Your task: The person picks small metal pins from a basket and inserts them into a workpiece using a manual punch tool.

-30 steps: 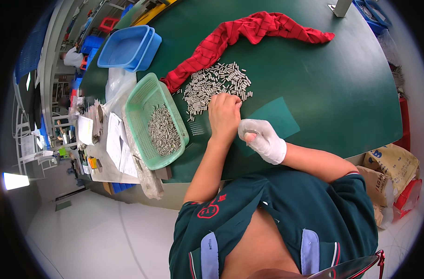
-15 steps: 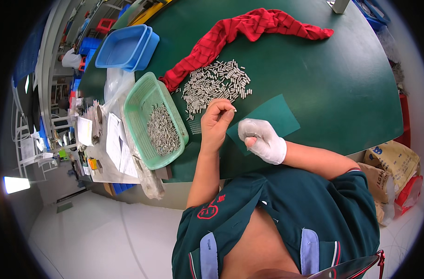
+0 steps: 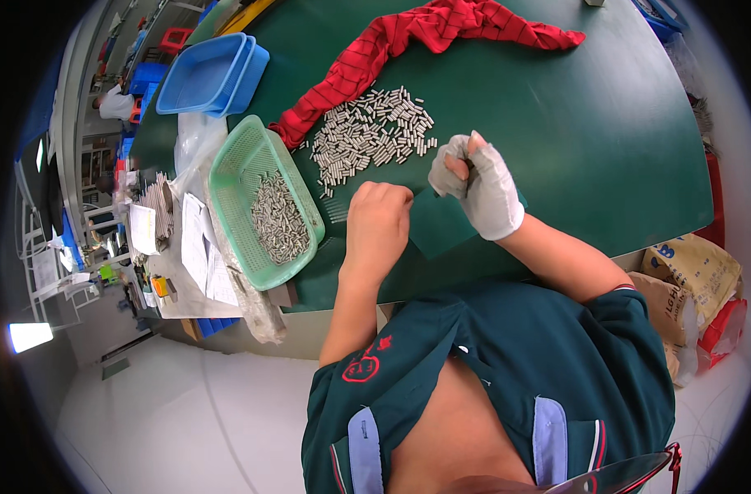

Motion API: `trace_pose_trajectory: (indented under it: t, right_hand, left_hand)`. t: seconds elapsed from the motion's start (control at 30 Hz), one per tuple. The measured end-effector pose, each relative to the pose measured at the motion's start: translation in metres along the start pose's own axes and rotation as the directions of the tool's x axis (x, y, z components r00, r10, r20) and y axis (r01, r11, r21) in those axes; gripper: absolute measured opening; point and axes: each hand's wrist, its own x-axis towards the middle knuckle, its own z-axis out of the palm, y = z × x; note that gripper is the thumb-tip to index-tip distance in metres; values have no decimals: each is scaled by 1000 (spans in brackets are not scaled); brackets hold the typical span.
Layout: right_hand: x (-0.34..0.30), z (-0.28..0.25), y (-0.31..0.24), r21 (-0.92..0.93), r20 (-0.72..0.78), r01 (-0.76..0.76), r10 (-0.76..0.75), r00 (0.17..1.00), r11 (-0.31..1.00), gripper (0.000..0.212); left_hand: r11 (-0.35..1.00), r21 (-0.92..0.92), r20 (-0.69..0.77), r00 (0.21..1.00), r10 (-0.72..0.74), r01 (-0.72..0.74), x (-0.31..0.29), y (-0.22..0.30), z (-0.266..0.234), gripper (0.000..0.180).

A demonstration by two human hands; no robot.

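My left hand is bare and closed, its fingers pinched together low over the green table; anything inside them is hidden. My right hand, in a white fingerless-tipped glove, is raised with its fingers curled in and bare tips showing; what it holds, if anything, cannot be made out. A flat, dark green sheet lies between and under the hands. Just beyond my left hand spreads a heap of small metal pins. A short row of pins lies beside that hand.
At left, a pale green mesh basket holds many similar pins. Behind it stand stacked blue trays. A crumpled red checked cloth curves around the heap's far side. Papers lie left of the basket; sacks stand at right.
My right hand has risen and turned, curled fingers now upward. My left hand has turned back-up and moved slightly nearer, hiding the small bit seen at its fingertips. The whole view has shifted slightly.
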Motion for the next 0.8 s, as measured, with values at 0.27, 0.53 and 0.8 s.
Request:
trace_pose_trajectory:
  t: [0.27,0.53,0.8]
  right_hand:
    - [2,-4,-1,27,-35,-33,33,999,999,50]
    - [3,-2,-3,71,-50,-56,60,997,996,50]
    - [5,-8,5,218,14,-91,90,996,972,45]
  left_hand:
    - [987,130,143,987,78,-97,9,15,14,9]
    - [999,-18,49,998,-30,31,-5,5,17,13]
    - [999,-27,10,1000,-21,22,-10,4,25,11]
